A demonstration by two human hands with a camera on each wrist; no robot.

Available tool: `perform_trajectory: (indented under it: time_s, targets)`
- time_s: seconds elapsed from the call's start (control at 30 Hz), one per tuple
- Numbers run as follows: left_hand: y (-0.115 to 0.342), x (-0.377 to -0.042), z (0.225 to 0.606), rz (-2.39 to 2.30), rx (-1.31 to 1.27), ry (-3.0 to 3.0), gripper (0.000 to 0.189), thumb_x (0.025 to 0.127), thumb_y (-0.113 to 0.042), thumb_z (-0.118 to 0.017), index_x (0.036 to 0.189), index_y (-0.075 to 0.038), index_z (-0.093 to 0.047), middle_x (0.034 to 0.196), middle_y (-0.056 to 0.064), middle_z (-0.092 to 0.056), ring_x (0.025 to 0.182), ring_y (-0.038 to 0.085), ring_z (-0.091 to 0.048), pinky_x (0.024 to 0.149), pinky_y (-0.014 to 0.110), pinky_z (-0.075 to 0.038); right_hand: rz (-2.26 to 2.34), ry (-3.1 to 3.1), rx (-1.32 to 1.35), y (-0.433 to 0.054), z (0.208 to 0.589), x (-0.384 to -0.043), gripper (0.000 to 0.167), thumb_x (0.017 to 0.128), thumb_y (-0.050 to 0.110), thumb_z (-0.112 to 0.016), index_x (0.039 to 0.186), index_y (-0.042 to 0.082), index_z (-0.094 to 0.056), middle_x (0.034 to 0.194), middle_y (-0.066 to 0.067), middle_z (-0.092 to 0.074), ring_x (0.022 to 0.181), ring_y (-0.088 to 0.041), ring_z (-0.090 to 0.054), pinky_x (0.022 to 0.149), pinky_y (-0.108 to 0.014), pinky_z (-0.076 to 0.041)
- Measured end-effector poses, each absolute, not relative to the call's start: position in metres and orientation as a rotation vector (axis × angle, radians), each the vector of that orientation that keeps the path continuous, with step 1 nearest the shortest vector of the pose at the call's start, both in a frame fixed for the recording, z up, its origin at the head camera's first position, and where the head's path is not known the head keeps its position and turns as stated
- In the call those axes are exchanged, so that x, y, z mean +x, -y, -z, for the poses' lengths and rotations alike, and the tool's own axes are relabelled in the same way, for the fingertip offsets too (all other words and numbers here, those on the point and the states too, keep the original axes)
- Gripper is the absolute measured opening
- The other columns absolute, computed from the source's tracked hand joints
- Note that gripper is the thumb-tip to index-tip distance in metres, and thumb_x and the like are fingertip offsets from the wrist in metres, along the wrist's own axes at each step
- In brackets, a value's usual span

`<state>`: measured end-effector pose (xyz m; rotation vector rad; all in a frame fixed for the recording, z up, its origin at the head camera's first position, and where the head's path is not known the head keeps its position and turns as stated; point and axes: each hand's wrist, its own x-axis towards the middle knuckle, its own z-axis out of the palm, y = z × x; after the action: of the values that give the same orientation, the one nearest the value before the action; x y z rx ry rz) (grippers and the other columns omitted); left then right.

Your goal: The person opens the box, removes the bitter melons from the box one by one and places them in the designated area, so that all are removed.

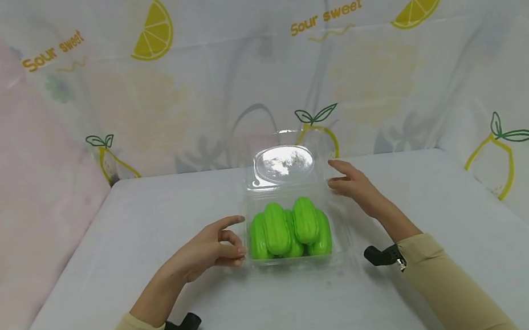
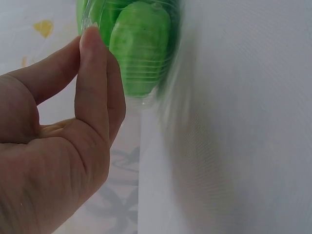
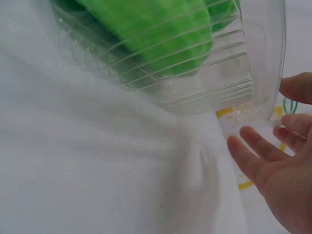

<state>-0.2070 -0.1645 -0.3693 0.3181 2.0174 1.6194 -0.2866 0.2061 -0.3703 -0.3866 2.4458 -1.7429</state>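
Note:
In the head view a clear plastic clamshell box (image 1: 341, 239) stands on the white table, its lid (image 1: 252, 178) raised at the back. Several bright green, ridged, oblong pieces (image 1: 276, 229) fill it, some lying over others. At its left side is my left hand (image 1: 205, 249). The left wrist view shows thumb and fingertip meeting at the box's clear rim (image 2: 87, 22), other fingers curled. My right hand (image 1: 359, 187) is by the right rear, near the lid hinge. Its fingers (image 3: 256, 146) are spread and loosely bent, the thumb right at the clear edge.
The white table (image 1: 289, 322) carries the box near its back edge. Behind it hangs a pale cloth (image 1: 230, 78) printed with lemons and lettering, also covering the sides. Black wrist mounts (image 1: 181, 329) stick out from both sleeves.

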Motion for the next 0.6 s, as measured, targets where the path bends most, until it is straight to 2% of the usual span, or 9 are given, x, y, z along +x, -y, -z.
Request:
perform_trajectory:
  time_s: [0.13, 0.23, 0.37, 0.43, 0.53, 0.6]
  targets:
    - [0.1642, -0.2063, 0.3685, -1.621, 0.315, -2.006, 0.077, 0.091, -0.004, -0.067, 0.155, -0.007, -0.024, 0.095, 0.008, -0.057, 0.082, 0.018, -0.067, 0.077, 0.031, -0.062, 1.769, -2.389, -0.356, -0.2078, 0.3738, -0.2872, 0.067, 0.101, 0.015, -0.052, 0.158, 0.005, -0.018, 0.166, -0.015, -0.01, 0.141, -0.042, -0.038, 0.105, -0.028, -0.048]
    - [0.1644, -0.2057, 0.3681, -1.618, 0.316, -1.998, 0.076, 0.092, -0.003, -0.066, 0.155, -0.007, -0.024, 0.095, 0.008, -0.057, 0.082, 0.018, -0.068, 0.077, 0.031, -0.062, 1.792, -2.337, -0.318, -0.2079, 0.375, -0.288, 0.067, 0.101, 0.014, -0.052, 0.158, 0.005, -0.017, 0.167, -0.014, -0.008, 0.143, -0.041, -0.036, 0.109, -0.032, -0.046]
    - [0.164, -0.2054, 0.3676, -1.615, 0.321, -1.982, 0.074, 0.092, -0.003, -0.066, 0.154, -0.006, -0.025, 0.094, 0.008, -0.058, 0.082, 0.019, -0.068, 0.077, 0.032, -0.062, 1.815, -2.287, -0.279, -0.2073, 0.3749, -0.2881, 0.067, 0.101, 0.012, -0.051, 0.158, 0.004, -0.016, 0.167, -0.013, -0.006, 0.147, -0.041, -0.029, 0.119, -0.052, -0.034]
    - [0.1636, -0.205, 0.3674, -1.613, 0.32, -1.97, 0.073, 0.092, -0.004, -0.067, 0.152, -0.005, -0.025, 0.093, 0.008, -0.058, 0.081, 0.019, -0.067, 0.077, 0.032, -0.062, 1.812, -2.284, -0.263, -0.2069, 0.3756, -0.287, 0.067, 0.101, 0.012, -0.052, 0.158, 0.003, -0.017, 0.168, -0.013, -0.006, 0.149, -0.041, -0.024, 0.121, -0.056, -0.029]
    - [0.163, -0.2042, 0.3673, -1.605, 0.317, -1.959, 0.071, 0.091, -0.004, -0.067, 0.149, -0.002, -0.026, 0.092, 0.007, -0.057, 0.079, 0.019, -0.067, 0.077, 0.031, -0.062, 1.794, -2.28, -0.243, -0.2065, 0.3775, -0.2857, 0.067, 0.101, 0.012, -0.052, 0.157, 0.002, -0.017, 0.168, -0.013, -0.008, 0.149, -0.039, -0.024, 0.119, -0.054, -0.033]
    - [0.1627, -0.2041, 0.3669, -1.6, 0.316, -1.956, 0.07, 0.091, -0.004, -0.068, 0.147, -0.001, -0.026, 0.091, 0.007, -0.057, 0.079, 0.019, -0.067, 0.077, 0.031, -0.062, 1.781, -2.274, -0.243, -0.2065, 0.3787, -0.286, 0.067, 0.101, 0.013, -0.051, 0.157, 0.002, -0.017, 0.168, -0.013, -0.008, 0.148, -0.036, -0.026, 0.114, -0.044, -0.042]
